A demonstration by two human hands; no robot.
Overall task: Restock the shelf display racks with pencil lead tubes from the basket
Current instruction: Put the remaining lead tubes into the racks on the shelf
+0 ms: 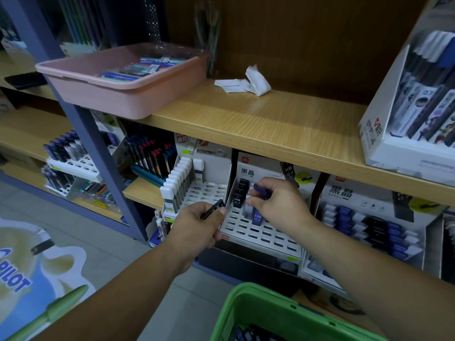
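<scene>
Right, head view: both hands are down under the wooden shelf (270, 124), working the middle display rack (261, 233), the white slotted one. The left hand (197, 225) sits at that rack's front-left corner with its fingers curled in. Thumb and forefinger pinch 1 black lead tube (213, 209), which angles up and to the right out of the grip. The right hand (278, 204) is over the rack's back rows, fingers bent, nipping a blue lead tube (261, 191). That tube lies tilted above the slots, pointing left. The 2 hands are near each other but apart.

Along the rack's left edge a row of black tubes (240, 193) marked HB 07 stands upright in the slots. Just beside them a standing blue tube (257, 217) sits below the right hand's fingers.

The green basket (258, 313) is at the bottom, under the right forearm, with dark tubes just showing inside.

Up on the wooden shelf, a pink tray (123, 94) of pens overhangs the front edge at the left end. Crumpled white paper (246, 82) lies toward the back.
</scene>
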